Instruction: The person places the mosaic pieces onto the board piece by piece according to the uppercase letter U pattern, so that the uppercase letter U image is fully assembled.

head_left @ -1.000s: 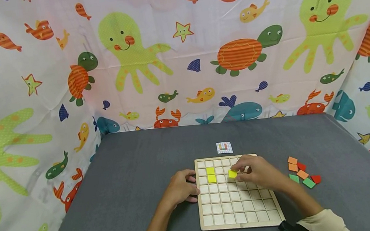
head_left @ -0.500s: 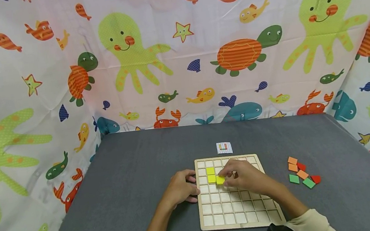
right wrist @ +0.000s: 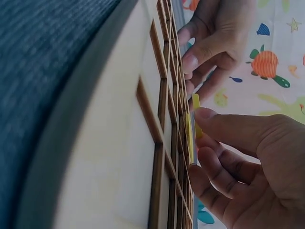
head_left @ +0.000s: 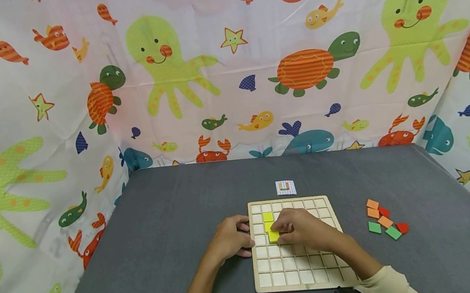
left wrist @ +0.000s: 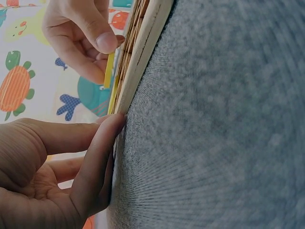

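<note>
A wooden grid board [head_left: 305,285] with raised dividers lies on the grey table. My left hand [head_left: 228,237] holds its left edge, with thumb and finger meeting at the rim in the left wrist view. Above the board, my right hand [head_left: 304,228] pinches a yellow square tile [head_left: 274,236] between thumb and fingers. In the right wrist view this yellow tile [right wrist: 197,102] stands on edge just off the grid. A second yellow tile [head_left: 267,216] sits in a cell of the upper left part, and another yellow tile [head_left: 267,227] directly below it is partly covered by the held one.
To the right of the board lie several loose tiles: orange tiles [head_left: 385,222], green tiles [head_left: 374,227] and red tiles [head_left: 402,228]. A small card [head_left: 285,187] printed with a coloured grid pattern lies behind the board. A sea-animal curtain [head_left: 248,110] hangs around the grey table [head_left: 172,213].
My right hand has carried the yellow tile leftward across the board, then slightly toward me, to below the two placed yellow tiles. My left hand stays at the board's edge.
</note>
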`<state>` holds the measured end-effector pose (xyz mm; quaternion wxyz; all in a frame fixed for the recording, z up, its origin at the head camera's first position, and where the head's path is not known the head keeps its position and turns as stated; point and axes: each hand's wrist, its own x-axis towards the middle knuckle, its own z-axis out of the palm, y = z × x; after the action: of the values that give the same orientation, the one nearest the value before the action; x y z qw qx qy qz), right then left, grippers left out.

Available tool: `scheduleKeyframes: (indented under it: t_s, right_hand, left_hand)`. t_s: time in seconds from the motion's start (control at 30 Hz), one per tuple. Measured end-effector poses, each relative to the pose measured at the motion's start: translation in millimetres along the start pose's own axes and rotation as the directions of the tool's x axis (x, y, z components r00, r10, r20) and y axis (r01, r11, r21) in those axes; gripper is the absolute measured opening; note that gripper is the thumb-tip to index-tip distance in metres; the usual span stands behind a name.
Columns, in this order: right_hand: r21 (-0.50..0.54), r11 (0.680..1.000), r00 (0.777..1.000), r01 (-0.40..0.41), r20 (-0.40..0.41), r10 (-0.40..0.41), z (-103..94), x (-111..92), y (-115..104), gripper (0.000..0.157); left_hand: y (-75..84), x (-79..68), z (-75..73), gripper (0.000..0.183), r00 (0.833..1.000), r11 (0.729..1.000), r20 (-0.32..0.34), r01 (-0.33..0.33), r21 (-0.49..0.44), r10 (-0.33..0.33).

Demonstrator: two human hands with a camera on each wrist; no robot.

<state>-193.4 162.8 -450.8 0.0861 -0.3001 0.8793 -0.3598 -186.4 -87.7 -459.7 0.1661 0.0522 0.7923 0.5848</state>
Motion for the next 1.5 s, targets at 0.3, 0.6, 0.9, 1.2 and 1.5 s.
scheduleKeyframes:
  t_s: [0.3, 0.6, 0.9, 1.2, 1.5]
  right_hand:
    - [-0.066, 0.997, 0.999, 0.036, 0.003, -0.036, 2.3, 3, -1, 0.031]
    - [-0.05, 0.998, 0.999, 0.033, 0.006, -0.033, 1.2, 3, -2, 0.034]
    - [-0.053, 0.997, 0.999, 0.048, 0.013, -0.047, 4.0, 7, -3, 0.033]
    - [-0.061, 0.997, 0.999, 0.042, 0.011, -0.042, 4.4, 7, -3, 0.032]
    - [-0.01, 1.0, 1.0, -0.026, -0.006, 0.026, -3.8, -3, 4, 0.033]
  left_hand:
    - [-0.4, 1.8, 0.6, 0.065, 1.0, 1.0, -0.003, 0.009, 0.016, -0.009]
    - [-1.3, 1.6, 1.2, 0.065, 1.0, 1.0, -0.007, 0.005, 0.025, -0.005]
    - [0.5, 1.0, 1.5, 0.065, 1.0, 1.0, -0.005, 0.004, 0.022, -0.004]
    - [1.0, -0.4, 0.4, 0.065, 1.0, 1.0, -0.005, -0.005, 0.013, 0.005]
    - [-0.1, 0.3, 0.9, 0.066, 1.0, 1.0, -0.002, -0.014, 0.024, 0.014]
